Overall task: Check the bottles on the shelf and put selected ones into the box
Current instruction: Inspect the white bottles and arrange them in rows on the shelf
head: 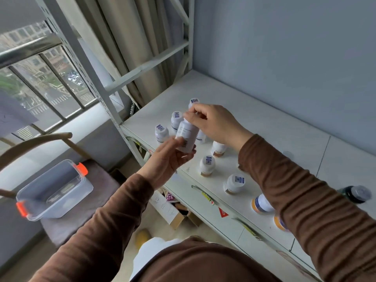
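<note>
My right hand (215,125) pinches the cap end of a white bottle (187,137), thumb and forefinger curled tight at its top. My left hand (168,157) supports the same bottle from below, its fingers (183,157) curled round the base and the thumb lying across the printed label. The bottle is held tilted, clear of the shelf (274,135), above its front left corner.

Beneath and around the held bottle, other white bottles stand upright on the shelf with coded stickers on their caps: one at the front left (161,133), one just behind it (176,120), and one farther back (193,102), partly hidden by my right fingers. Nearer to me stand a brown-banded bottle (207,165) and a wider one (234,183); an orange-banded bottle (261,204) is partly covered by my right sleeve (305,190). A dark bottle (355,193) lies at the right edge.

The box (55,192), a clear plastic container with orange latches, sits open on a chair (81,216) to the left, well apart from the shelf; no bottle shows inside it. Behind the chair are a barred window (40,82) and a beige curtain (130,41).
</note>
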`<state>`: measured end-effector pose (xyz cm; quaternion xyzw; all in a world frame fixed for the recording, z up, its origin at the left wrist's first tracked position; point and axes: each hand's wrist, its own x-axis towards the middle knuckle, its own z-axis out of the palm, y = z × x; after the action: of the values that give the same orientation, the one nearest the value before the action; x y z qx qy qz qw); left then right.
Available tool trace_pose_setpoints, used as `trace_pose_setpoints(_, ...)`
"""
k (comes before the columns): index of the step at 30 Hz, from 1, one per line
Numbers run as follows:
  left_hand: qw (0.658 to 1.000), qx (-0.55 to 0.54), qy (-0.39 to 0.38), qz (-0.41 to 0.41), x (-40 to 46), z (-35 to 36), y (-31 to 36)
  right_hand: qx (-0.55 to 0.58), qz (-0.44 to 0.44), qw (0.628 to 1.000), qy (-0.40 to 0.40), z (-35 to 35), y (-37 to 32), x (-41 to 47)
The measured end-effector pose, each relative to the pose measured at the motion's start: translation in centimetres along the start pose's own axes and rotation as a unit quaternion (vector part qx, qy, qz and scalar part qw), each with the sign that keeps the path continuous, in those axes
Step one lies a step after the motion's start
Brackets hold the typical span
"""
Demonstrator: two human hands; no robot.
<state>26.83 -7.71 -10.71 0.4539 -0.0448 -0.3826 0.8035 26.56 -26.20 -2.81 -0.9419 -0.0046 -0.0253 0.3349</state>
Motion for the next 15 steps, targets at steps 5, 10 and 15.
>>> trace_pose_setpoints(5,0.943,0.289,0.109,0.126,-0.2,0.6,-0.5,0.025,-0.033,0.998,-0.039,0.5,1.2,-1.3)
trace_pose_setpoints(10,0.892,0.382,0.176,0.167,0.3,-0.1,-1.9,0.050,-0.018,0.998,-0.031,2.3,2.1,-1.4)
trace_pose_setpoints(15,0.796,0.572,0.161,0.115,1.2,-3.4,-2.0,-0.040,-0.039,0.997,-0.061,5.0,3.1,0.1)
